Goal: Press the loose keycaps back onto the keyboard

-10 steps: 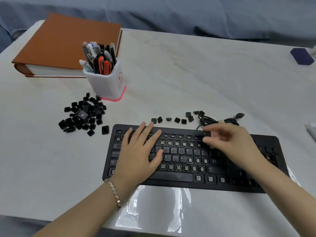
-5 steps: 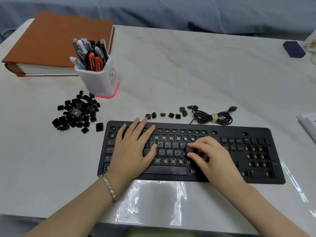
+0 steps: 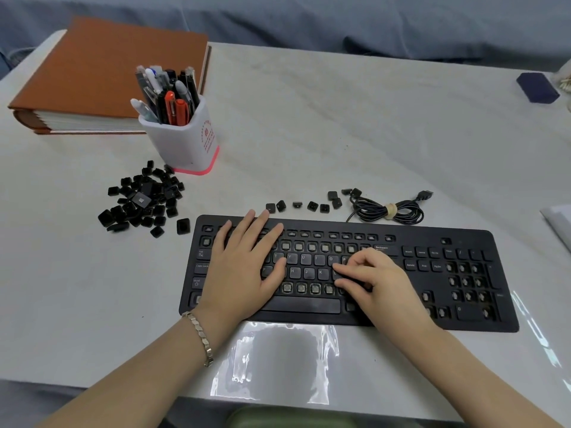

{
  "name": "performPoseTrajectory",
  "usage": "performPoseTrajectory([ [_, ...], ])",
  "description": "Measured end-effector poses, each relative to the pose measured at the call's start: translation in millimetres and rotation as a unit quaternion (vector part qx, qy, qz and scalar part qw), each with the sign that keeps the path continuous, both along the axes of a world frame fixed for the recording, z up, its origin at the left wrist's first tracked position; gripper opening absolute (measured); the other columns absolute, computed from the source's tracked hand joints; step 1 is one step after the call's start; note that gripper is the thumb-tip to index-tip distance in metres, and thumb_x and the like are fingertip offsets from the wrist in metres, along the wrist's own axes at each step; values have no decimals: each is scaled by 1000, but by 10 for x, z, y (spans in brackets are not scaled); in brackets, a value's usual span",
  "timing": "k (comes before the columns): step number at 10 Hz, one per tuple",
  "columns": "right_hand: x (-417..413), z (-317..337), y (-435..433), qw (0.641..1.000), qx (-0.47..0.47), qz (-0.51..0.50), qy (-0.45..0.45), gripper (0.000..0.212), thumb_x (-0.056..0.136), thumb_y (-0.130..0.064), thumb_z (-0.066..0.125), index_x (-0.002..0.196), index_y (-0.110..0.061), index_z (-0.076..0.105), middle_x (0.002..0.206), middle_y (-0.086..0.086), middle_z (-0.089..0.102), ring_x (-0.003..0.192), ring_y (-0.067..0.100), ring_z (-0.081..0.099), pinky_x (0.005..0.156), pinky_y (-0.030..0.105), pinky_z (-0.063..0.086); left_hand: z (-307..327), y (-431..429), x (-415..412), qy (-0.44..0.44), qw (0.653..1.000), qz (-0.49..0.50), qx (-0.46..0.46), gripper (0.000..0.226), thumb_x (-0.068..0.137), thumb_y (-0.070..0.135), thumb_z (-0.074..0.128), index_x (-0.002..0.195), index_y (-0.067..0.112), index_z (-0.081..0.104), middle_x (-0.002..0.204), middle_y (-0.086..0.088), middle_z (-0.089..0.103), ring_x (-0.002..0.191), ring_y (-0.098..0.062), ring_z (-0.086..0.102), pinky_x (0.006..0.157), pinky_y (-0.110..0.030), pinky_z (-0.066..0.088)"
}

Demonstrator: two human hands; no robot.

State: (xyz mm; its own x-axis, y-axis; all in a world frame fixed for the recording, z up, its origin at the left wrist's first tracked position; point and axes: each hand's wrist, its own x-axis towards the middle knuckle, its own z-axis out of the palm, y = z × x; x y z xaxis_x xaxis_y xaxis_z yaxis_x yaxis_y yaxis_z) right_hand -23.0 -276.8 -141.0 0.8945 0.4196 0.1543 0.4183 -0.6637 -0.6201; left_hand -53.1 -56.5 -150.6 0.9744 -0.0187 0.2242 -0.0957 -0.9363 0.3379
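The black keyboard (image 3: 309, 225) lies near the table's front edge, with many bare switch sockets in its number, bottom-letter and numpad rows. My left hand (image 3: 244, 270) rests flat, fingers spread, on the keyboard's left half. My right hand (image 3: 380, 279) sits over the home row, index finger and thumb pinching a keycap (image 3: 336, 274) just right of the K key. A pile of loose black keycaps (image 3: 142, 202) lies left of the keyboard. A short row of loose keycaps (image 3: 312, 206) lies behind its top edge.
A white pen holder (image 3: 185, 140) full of pens stands behind the pile, with an orange binder (image 3: 102, 69) behind it. The coiled keyboard cable (image 3: 386, 210) lies behind the keyboard. A clear plastic sheet (image 3: 278, 359) lies at the front edge. A dark blue object (image 3: 537, 88) sits far right.
My right hand came from the keyboard's top edge down and left to the home row with a keycap. My left hand stayed flat on the keyboard.
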Motion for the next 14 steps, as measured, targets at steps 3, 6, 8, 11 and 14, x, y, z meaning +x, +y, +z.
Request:
performPoseTrajectory([
  [3,-30,-72,38,998,-9,-9,-63,13,77,-19,63,83,-13,73,75,-8,48,72,3,38,66,12,40,-2,0,-5,4,1000,0,2,50,86,40,42,127,18,59,141,-7,49,133,-26,41,110,-44,20],
  [6,-134,-74,-50,980,-99,42,-168,37,93,-31,40,107,-8,67,95,3,41,78,19,41,66,30,44,-23,0,-5,0,1000,-2,14,50,87,40,41,128,17,58,141,-7,49,133,-27,41,111,-44,20],
  [8,-176,-76,-53,982,-113,37,-146,37,93,-31,40,108,-10,67,87,3,44,77,19,39,64,30,42,-19,0,-5,1,1000,-2,12,50,87,40,41,128,17,59,141,-8,48,134,-26,40,111,-44,20],
  [11,760,507,53,999,-46,-12,0,17,83,-10,65,99,-10,72,95,6,67,90,19,59,84,22,38,1,-5,-8,4,1000,1,-4,50,86,41,42,127,18,59,140,-7,50,133,-25,41,111,-43,19],
  [14,1604,425,366,972,-210,0,109,24,79,-18,71,102,-20,68,91,-2,62,86,16,55,82,30,46,-33,6,-4,-6,1000,-4,-6,48,86,39,45,126,18,60,141,-6,50,133,-25,42,109,-46,23],
])
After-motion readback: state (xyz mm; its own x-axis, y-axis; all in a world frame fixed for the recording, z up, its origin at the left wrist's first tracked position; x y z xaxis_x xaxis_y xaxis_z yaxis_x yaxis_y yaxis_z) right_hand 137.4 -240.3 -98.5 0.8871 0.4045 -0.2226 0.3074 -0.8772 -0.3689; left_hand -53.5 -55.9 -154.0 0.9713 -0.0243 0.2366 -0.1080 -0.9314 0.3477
